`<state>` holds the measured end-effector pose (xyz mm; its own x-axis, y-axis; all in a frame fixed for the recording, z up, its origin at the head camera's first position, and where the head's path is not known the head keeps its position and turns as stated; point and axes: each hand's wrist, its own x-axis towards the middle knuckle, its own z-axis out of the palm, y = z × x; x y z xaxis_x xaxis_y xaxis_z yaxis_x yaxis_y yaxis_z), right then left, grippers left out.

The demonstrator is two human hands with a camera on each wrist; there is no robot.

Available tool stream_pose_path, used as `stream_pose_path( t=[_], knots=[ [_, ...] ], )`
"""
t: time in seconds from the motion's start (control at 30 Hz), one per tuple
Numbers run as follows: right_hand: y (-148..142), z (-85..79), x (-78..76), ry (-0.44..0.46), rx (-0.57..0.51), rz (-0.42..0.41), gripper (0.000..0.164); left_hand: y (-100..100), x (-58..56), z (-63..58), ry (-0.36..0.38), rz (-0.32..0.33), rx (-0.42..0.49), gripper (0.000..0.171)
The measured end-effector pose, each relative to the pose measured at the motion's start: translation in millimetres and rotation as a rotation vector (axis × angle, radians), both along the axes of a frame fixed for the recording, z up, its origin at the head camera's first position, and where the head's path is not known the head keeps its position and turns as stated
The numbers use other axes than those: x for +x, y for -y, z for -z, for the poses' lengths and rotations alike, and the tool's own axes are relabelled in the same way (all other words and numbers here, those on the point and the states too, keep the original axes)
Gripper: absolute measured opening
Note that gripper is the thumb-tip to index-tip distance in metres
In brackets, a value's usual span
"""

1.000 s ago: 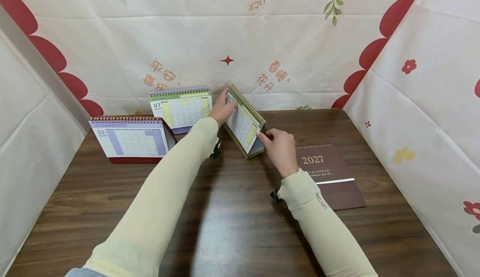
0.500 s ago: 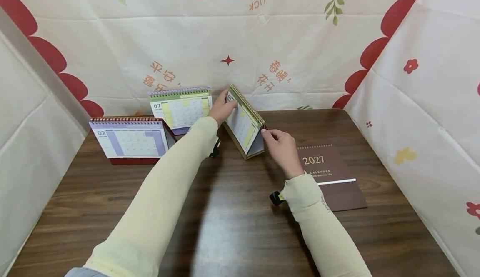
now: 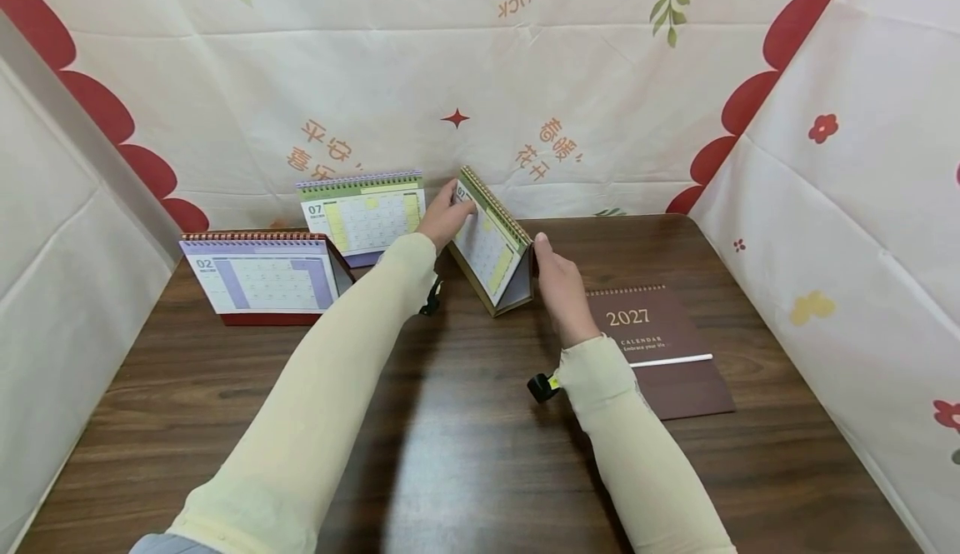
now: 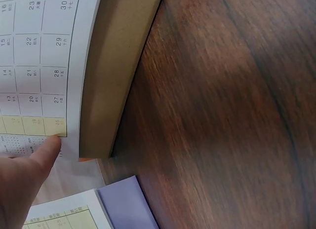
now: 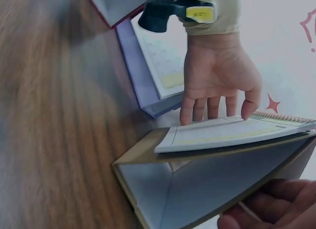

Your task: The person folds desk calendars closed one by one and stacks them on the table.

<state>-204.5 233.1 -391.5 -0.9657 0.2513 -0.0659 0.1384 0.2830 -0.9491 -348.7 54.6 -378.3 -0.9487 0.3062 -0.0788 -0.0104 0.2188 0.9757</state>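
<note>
A desk calendar (image 3: 486, 246) with a green-topped page and tan tent-shaped stand is set at an angle near the back wall. My left hand (image 3: 445, 219) grips its left end, one digit lying on the page. In the left wrist view that digit presses beside the dates on the page (image 4: 34, 56). At the calendar's right end, my right hand (image 3: 561, 287) touches the stand near the spiral binding. From the right wrist, its loosely bent fingers (image 5: 291, 204) lie against the outside of the stand's back panel (image 5: 222, 184); nothing of them is inside.
Another green-topped calendar (image 3: 367, 217) stands against the back cloth. A red-based calendar with a purple page (image 3: 266, 279) stands to its front left. On the right lies a brown 2027 calendar (image 3: 690, 387) with a white stick (image 3: 678, 361) across it, on the wooden table (image 3: 465, 454).
My right hand has let go of the page's right edge and shifted up and back, from the front to the rear of the stand. The left hand and calendar stay nearly still.
</note>
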Motion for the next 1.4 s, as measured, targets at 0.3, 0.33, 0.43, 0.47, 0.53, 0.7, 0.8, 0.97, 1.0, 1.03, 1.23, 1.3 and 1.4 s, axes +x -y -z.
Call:
stream_pose_path(
  t=[0.3, 0.33, 0.43, 0.47, 0.53, 0.7, 0.8, 0.97, 1.0, 1.03, 1.23, 1.3, 1.4],
  knots=[
    [10, -7.1, -9.3, 0.054, -0.017, -0.004, 0.077, -1, -0.5, 1.9, 0.004, -0.012, 0.016, 0.076],
    [10, -6.6, -9.5, 0.042, -0.019, -0.007, 0.075, -1, -1.2, 2.4, 0.006, -0.016, 0.014, 0.077],
    [13, -3.0, -9.4, -0.008, -0.016, 0.01, 0.072, -3, -3.2, 4.0, 0.007, -0.027, 0.008, 0.078],
    [14, -1.6, -8.9, -0.024, -0.015, 0.013, 0.072, -3, -3.9, 4.8, 0.009, -0.03, 0.002, 0.078],
    [15, 0.8, -8.4, -0.053, -0.006, 0.02, 0.073, -3, -4.5, 5.8, -0.005, -0.03, 0.002, 0.078],
    [20, 2.0, -9.2, -0.079, -0.081, 0.025, 0.066, -3, -3.6, 7.2, -0.041, -0.019, 0.008, 0.075],
    [20, -0.9, -12.0, -0.048, -0.15, 0.012, 0.06, -3, -3.5, 7.4, -0.055, -0.017, 0.009, 0.073],
    [21, -7.6, -15.8, -0.014, -0.258, -0.021, 0.059, -3, -3.5, 7.9, -0.07, -0.01, -0.002, 0.072],
    [21, -8.4, -16.0, -0.013, -0.271, -0.025, 0.06, -3, -3.6, 8.2, -0.072, -0.009, -0.006, 0.071],
    [21, -8.9, -15.9, -0.013, -0.28, -0.023, 0.06, -3, -3.4, 8.2, -0.074, -0.008, -0.011, 0.071],
    [22, -9.3, -15.6, -0.019, -0.259, 0.018, 0.058, -2, -0.9, 6.4, -0.068, -0.006, -0.02, 0.072],
    [22, -9.2, -15.4, -0.029, -0.259, 0.026, 0.056, -2, 0.1, 5.6, -0.06, -0.003, -0.016, 0.073],
    [23, -8.0, -15.7, -0.046, -0.263, 0.026, 0.055, -3, 0.7, 5.2, -0.06, -0.001, -0.003, 0.074]
  ],
)
